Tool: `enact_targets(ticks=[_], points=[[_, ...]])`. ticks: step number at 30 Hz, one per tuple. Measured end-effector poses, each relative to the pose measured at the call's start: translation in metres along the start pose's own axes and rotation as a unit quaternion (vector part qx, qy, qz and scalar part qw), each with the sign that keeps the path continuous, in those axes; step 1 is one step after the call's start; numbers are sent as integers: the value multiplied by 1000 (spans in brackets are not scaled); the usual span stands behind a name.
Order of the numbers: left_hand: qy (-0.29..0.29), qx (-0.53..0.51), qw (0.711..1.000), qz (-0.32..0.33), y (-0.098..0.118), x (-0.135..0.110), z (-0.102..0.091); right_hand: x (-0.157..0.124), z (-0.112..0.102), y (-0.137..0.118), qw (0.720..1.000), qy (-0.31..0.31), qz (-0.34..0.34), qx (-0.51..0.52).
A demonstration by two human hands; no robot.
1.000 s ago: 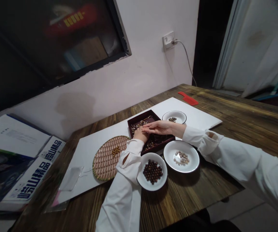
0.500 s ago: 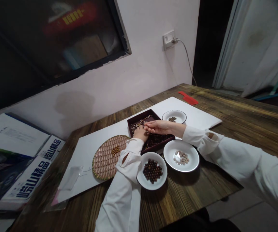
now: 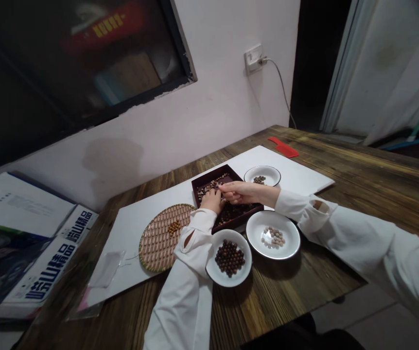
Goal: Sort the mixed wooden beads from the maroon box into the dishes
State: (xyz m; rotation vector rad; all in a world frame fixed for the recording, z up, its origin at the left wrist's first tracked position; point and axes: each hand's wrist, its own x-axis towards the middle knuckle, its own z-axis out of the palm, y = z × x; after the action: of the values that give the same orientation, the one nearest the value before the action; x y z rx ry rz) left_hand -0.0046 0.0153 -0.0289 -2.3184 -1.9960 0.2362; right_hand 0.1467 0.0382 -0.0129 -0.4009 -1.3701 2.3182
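Observation:
Both hands are over a dark red box (image 3: 240, 171) of mixed small beads (image 3: 206, 187). My left hand (image 3: 212, 201) reaches over its near left side with fingers curled down among the beads. Close beside it, my right hand (image 3: 240, 193) pinches thumb and fingers together over the middle of the box. Whatever either hand holds is too small or hidden. Dark brown beads (image 3: 230, 258) fill the bottom of a white bowl nearest me. Pale beads (image 3: 273, 237) lie in a white dish to its right, and greenish-brown beads (image 3: 259, 180) in a smaller dish behind.
A round woven tray (image 3: 157, 241) with yellow-brown beads (image 3: 173, 228) lies left of the box. Everything rests on or by a white board (image 3: 124, 228) on the wooden table (image 3: 340, 160). A red comb (image 3: 283, 147) is at the back, a clear bag (image 3: 106, 269) at front left, a printed carton (image 3: 51, 267) far left.
My right hand's fingers have drawn in slightly and closed more. The left hand has barely shifted. Bowls, tray and box stay in place.

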Motion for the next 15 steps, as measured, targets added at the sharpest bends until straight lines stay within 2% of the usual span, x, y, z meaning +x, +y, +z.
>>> enact_targets(ticks=[5,9,15], points=[[-24,-25,999,3,0,0,-4,0,5,0,999,17,21,-29],[-33,-40,998,-18,1,0,-6,0,10,0,997,37,44,-41],[-32,-48,998,-14,0,-2,-6,-1,11,2,997,2,28,-70]])
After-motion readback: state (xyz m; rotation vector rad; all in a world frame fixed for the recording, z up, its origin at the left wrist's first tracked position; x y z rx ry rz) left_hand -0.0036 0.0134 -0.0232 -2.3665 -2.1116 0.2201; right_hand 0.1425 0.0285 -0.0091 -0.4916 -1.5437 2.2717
